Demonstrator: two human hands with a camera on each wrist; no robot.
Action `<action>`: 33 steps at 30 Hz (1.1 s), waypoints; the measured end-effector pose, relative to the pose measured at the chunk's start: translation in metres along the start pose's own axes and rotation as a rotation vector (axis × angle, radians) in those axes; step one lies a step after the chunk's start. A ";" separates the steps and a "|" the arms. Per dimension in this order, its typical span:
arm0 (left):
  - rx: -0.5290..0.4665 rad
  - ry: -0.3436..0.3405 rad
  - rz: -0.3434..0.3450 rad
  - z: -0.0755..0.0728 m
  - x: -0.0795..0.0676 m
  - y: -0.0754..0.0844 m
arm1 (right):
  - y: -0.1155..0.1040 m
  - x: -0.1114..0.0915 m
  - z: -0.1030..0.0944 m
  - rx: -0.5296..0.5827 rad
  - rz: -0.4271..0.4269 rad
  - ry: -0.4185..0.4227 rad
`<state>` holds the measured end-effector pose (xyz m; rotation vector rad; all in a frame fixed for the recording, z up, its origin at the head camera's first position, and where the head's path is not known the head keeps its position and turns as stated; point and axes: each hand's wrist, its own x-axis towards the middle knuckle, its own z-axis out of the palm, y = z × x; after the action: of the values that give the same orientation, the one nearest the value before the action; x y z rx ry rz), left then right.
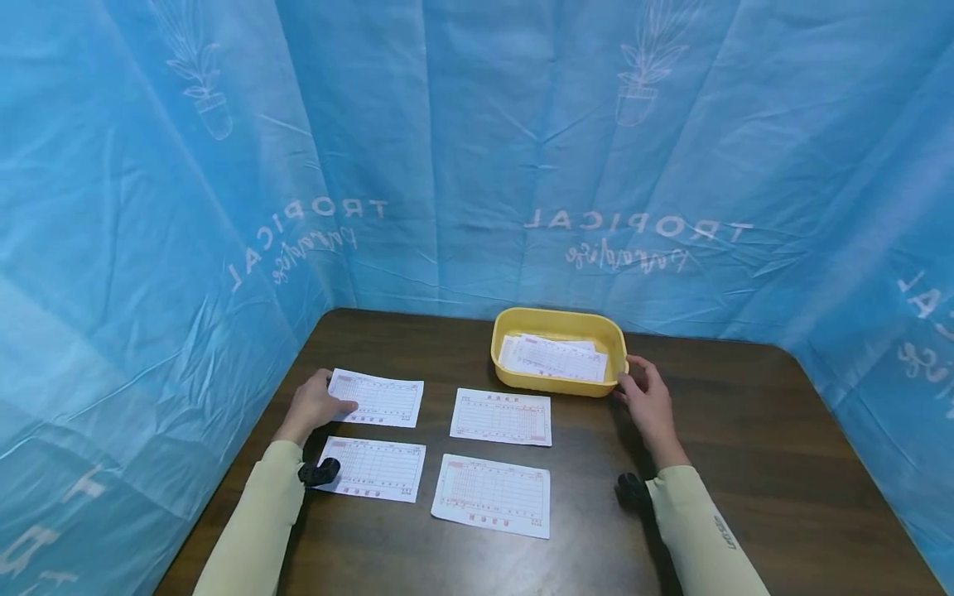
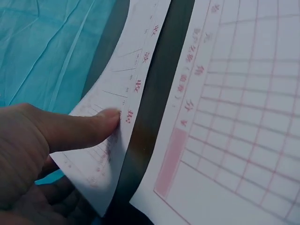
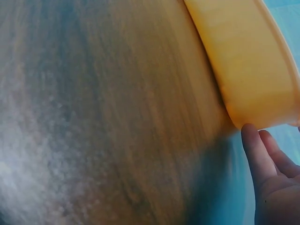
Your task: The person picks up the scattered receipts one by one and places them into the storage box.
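My left hand point(image 1: 315, 406) pinches the left end of a printed paper form point(image 1: 383, 401), thumb on top and fingers beneath. In the left wrist view, this form point(image 2: 133, 61) bends up slightly at the held end, and a second form point(image 2: 234, 122) lies beside it. At the table's back, a yellow plastic basket point(image 1: 559, 386) contains several similar forms point(image 1: 561, 359). My right hand point(image 1: 650, 407) touches the basket's right end with extended fingers. The right wrist view has the thumb point(image 3: 253, 145) against the lower corner of the basket wall point(image 3: 248, 61).
Three more forms lie flat on the dark wooden table point(image 1: 596, 530): one at front left point(image 1: 376, 469), one at centre point(image 1: 501, 416), one at front centre point(image 1: 492, 497). Blue printed curtains point(image 1: 477, 165) hang behind and beside the table.
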<state>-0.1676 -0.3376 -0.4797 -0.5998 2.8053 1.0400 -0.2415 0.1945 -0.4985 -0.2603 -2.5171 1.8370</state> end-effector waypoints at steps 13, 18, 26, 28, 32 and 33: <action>0.020 0.057 0.082 -0.003 -0.004 0.003 | 0.004 0.001 0.001 0.036 -0.031 -0.002; 0.031 0.046 0.109 -0.004 -0.008 0.000 | 0.007 0.001 0.004 0.063 -0.022 -0.006; 0.034 0.064 0.178 -0.007 -0.010 0.010 | 0.009 0.002 0.003 0.091 -0.053 0.019; 0.027 0.062 0.195 -0.009 -0.011 0.013 | 0.009 0.001 0.002 0.089 -0.055 0.016; 0.019 0.049 0.261 -0.016 -0.012 0.015 | 0.009 0.001 0.003 0.075 -0.052 0.020; 0.019 0.044 0.277 -0.018 -0.011 0.015 | 0.009 0.002 0.003 0.076 -0.048 0.022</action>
<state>-0.1626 -0.3349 -0.4548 -0.2376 2.9946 1.0523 -0.2424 0.1942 -0.5079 -0.2150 -2.4115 1.8956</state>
